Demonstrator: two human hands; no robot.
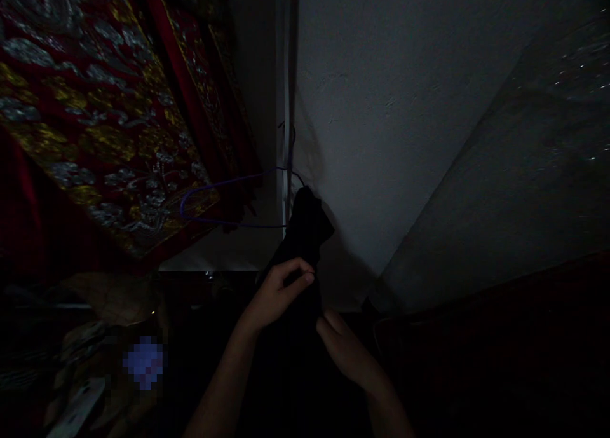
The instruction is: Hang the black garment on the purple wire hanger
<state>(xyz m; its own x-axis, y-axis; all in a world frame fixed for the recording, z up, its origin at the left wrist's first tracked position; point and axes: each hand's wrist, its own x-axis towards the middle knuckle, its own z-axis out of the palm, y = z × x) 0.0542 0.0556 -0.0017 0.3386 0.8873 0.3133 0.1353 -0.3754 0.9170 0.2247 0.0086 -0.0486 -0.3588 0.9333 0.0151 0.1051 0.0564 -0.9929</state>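
Observation:
A long piece of black cloth runs down the middle of the dim head view; its lower part merges into the darkness. My left hand lies over it with fingers curled and thumb and forefinger tips together, pinching at the cloth. On its right edge is my right hand, fingers bent in and closed against the dark fabric; their tips are hidden. A thin purple wire loop, like a clothes hanger, sticks out to the left behind the top of the cloth.
Red cloth with gold and silver embroidery hangs at the left. A grey wall with a pale vertical strip stands ahead. Shiny, see-through sheeting covers the right side. Cluttered items, including a pale flat one, lie lower left.

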